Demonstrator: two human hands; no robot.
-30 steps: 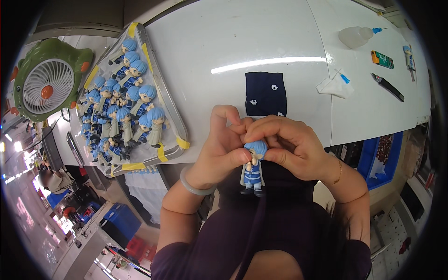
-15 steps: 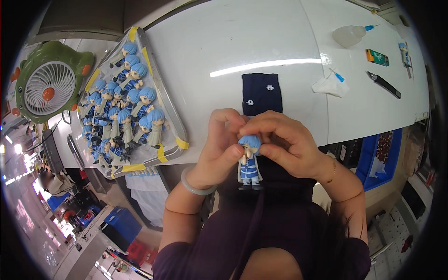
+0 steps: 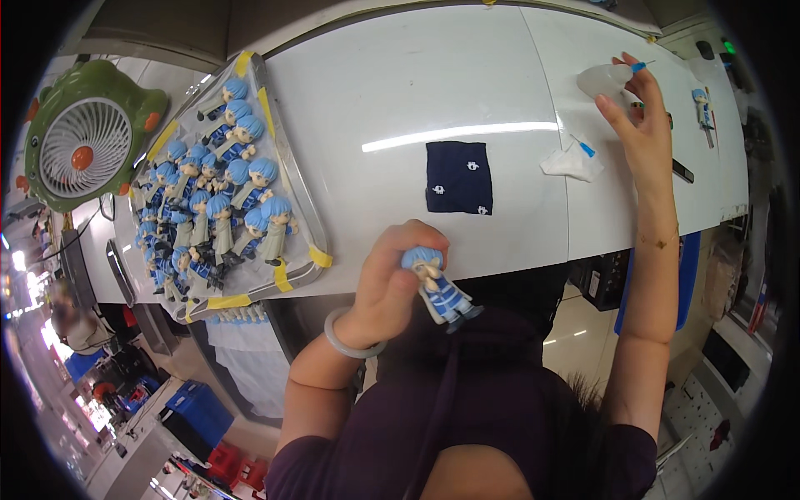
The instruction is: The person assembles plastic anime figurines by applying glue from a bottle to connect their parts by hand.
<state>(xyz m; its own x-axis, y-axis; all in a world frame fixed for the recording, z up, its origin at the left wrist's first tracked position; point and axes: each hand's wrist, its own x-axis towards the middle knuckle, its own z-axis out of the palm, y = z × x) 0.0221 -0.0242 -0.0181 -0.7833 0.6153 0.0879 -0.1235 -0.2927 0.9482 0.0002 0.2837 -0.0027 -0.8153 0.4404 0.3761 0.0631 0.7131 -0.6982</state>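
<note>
My left hand (image 3: 392, 279) is closed round the head of a small blue-haired figurine (image 3: 443, 293), which wears a blue outfit and pale cape. The figurine hangs tilted over my lap, feet toward the lower right. At the far right of the table, my right hand (image 3: 648, 129) reaches out with thumb and fingers spread on either side of a translucent squeeze bottle (image 3: 602, 81) with a blue needle tip. Whether the fingertips touch the bottle, I cannot tell. Behind this hand, a lighter and a black utility knife (image 3: 682, 172) are partly hidden.
A tray (image 3: 319, 257) edged with yellow tape holds several similar figurines at left, beside a green fan (image 3: 87, 146). A dark blue cloth (image 3: 458, 179) lies mid-table. White tissue (image 3: 571, 163) with a blue needle tip lies right of it. Another figurine (image 3: 701, 108) is at far right.
My right hand has left the figurine and stretched to the far right, up to the squeeze bottle. My left hand keeps the figurine alone, now more tilted. The view has shifted slightly.
</note>
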